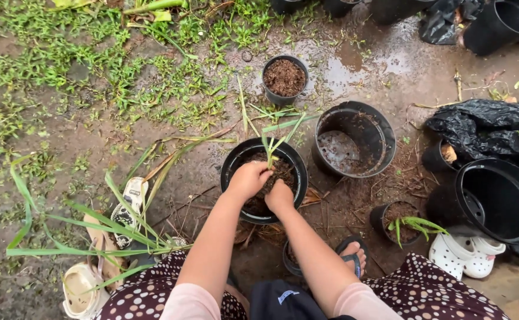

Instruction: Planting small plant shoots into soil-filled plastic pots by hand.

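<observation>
A black plastic pot [231,159] half full of brown soil stands on the wet ground in front of me. A small green seedling [271,145] rises upright from the soil at the pot's far side. My left hand [249,179] is curled around the seedling's base inside the pot. My right hand [279,197] is a fist pressed on the soil just beside it, touching the left hand.
A small soil-filled pot [284,78] stands farther away, a large empty black pot [354,140] to the right. Another small pot with a seedling [403,224] sits near my right knee. Black pots and bags [496,195] crowd the right; long-leaved cut plants [111,225] and sandals lie left.
</observation>
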